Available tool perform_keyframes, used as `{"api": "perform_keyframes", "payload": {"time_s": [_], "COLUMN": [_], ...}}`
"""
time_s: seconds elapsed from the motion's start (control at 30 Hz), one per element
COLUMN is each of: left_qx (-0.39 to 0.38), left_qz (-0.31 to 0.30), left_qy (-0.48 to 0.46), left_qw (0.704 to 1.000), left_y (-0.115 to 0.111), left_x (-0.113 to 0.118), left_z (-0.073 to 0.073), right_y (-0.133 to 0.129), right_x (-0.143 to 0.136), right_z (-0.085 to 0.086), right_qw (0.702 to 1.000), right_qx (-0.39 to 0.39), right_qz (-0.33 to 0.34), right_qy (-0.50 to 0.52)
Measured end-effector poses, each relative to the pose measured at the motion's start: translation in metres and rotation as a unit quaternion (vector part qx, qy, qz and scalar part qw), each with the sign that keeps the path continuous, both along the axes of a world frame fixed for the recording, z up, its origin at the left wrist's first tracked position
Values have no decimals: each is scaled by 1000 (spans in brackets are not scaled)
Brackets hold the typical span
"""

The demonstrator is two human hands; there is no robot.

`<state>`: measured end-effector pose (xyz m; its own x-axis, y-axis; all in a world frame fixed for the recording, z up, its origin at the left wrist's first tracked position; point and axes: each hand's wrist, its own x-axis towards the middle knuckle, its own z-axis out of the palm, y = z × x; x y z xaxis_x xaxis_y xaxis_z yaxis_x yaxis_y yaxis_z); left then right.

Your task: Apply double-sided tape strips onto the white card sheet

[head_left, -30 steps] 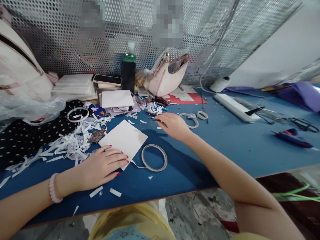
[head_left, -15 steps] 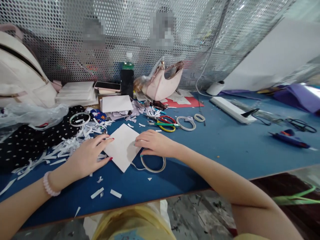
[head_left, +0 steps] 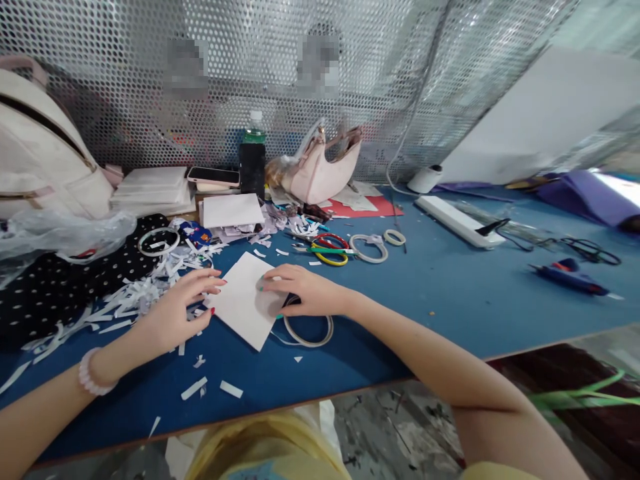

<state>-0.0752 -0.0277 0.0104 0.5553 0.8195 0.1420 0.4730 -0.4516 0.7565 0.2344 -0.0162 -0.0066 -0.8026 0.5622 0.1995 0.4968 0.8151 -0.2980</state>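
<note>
At a blue table [head_left: 450, 300], black dotted cloth [head_left: 115, 257] lies at far left beside a drift of paper strips [head_left: 143, 287]; next, the left hand [head_left: 173, 312], a pink bracelet [head_left: 91, 375] at its wrist, stands with fingers spread and thumb apart at the white card [head_left: 246, 300], which lies flat between both hands; the right hand [head_left: 313, 293] rests fingertips on the card's right side, thumb apart, though whether it pinches the edge I cannot tell; a tape ring [head_left: 320, 342] sits just below it; scissors [head_left: 334, 263] lie beyond.
</note>
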Motion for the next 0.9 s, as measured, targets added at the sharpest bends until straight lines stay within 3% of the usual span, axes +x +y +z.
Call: {"api": "perform_keyframes", "payload": {"time_s": [0.13, 0.3, 0.4, 0.5, 0.6, 0.67, 0.77, 0.9], "left_qx": [-1, -124, -227, -319, -349, -329, -257, -21], "left_qz": [1, 42, 107, 183, 205, 179, 94, 26], "left_qy": [18, -68, -159, -234, -290, -309, -289, -138], "left_qw": [1000, 989, 955, 900, 867, 874, 917, 990], "left_y": [-1, 0, -1, -3, -4, -2, 0, 0], "left_x": [1, 0, 5, 10, 13, 12, 8, 2], "left_z": [-2, -3, 3, 13, 16, 13, 4, -4], "right_y": [-2, -4, -5, -4, -2, -2, -1, -2], "right_x": [-1, -1, -1, 0, 1, 2, 3, 3], "right_z": [0, -2, -6, -10, -13, -14, -15, -15], "right_qw": [1000, 999, 998, 997, 994, 992, 989, 987], "right_qx": [-6, -27, -39, -54, -68, -72, -70, -58], "right_qz": [-3, -13, -16, -20, -34, -37, -35, -31], "right_qy": [8, 23, 43, 58, 73, 94, 126, 146]}}
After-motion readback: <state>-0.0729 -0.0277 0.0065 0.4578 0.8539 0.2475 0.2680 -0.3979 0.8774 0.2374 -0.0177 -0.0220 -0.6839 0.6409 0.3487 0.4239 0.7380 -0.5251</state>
